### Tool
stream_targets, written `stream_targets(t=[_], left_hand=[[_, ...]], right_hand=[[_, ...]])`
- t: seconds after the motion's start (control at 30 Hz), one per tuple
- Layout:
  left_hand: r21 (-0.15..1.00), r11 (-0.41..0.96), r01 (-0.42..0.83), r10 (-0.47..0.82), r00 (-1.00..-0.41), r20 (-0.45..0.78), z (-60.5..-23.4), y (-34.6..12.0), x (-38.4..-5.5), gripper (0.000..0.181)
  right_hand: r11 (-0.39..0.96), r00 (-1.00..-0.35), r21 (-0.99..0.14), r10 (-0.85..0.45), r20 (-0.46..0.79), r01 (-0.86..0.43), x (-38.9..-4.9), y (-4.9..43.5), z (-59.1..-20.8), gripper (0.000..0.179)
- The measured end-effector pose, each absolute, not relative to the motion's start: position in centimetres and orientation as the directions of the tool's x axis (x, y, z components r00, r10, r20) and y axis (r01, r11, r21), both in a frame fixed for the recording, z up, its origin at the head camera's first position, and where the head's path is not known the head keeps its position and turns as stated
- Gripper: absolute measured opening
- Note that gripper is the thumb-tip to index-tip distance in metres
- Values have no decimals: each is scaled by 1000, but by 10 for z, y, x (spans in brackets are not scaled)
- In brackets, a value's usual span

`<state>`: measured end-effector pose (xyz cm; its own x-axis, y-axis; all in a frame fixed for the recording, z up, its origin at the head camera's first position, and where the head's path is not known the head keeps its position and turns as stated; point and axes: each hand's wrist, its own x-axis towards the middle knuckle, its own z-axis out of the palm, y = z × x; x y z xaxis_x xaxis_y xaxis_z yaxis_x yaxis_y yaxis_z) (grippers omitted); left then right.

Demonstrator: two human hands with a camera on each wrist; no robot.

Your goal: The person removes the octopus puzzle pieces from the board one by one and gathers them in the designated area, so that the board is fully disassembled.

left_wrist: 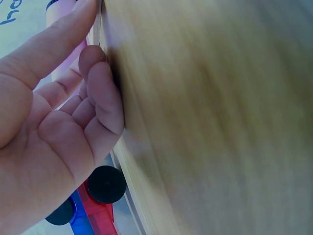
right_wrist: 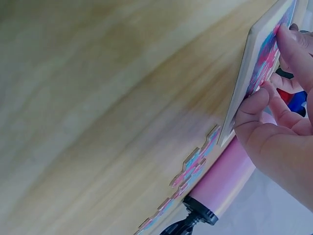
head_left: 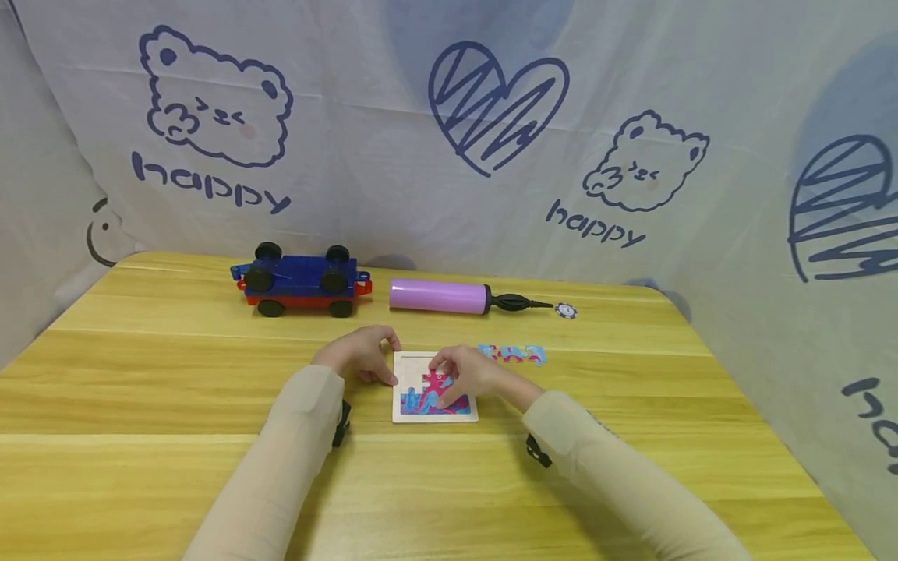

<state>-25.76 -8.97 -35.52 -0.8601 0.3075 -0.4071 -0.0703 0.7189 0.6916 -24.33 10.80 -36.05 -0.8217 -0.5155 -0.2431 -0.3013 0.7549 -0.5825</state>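
A square puzzle board (head_left: 435, 419) with a pale frame lies on the table, its lower part filled with blue and pink pieces. My left hand (head_left: 361, 354) holds the board at its upper left corner, thumb against the left edge and index finger by the top. Over the board, my right hand (head_left: 468, 372) pinches a pink puzzle piece (head_left: 433, 382) between thumb and fingers, right at the picture's surface. In the right wrist view the fingertips of that hand (right_wrist: 279, 93) meet the board's face. Several loose puzzle pieces (head_left: 512, 354) lie just beyond the right hand.
Behind the board lies a purple hand pump (head_left: 438, 297) with a black nozzle. To its left, a blue toy cart (head_left: 298, 274) sits wheels-up on a red one (head_left: 302, 301). A small round badge (head_left: 566, 311) is by the nozzle tip. Printed cloth (head_left: 365, 156) hangs behind the table.
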Motion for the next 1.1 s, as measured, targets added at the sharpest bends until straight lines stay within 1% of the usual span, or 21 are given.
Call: stream_targets(t=[0.47,0.9,1.1], left_hand=[[692,719,-66,311,-860,-405,-354,-90,-258,43],[696,714,-75,310,-857,-411,-355,-90,-258,43],[696,714,-78,307,-859,-411,-355,-89,-258,43]], right_hand=[[774,-831,-560,-497,-251,-294,-240,104,-356,47],[745,-829,-587,-519,-209,-318,-238,106,-357,48],[711,-819,-620,-543,-184,-332,-236,108,-357,49]])
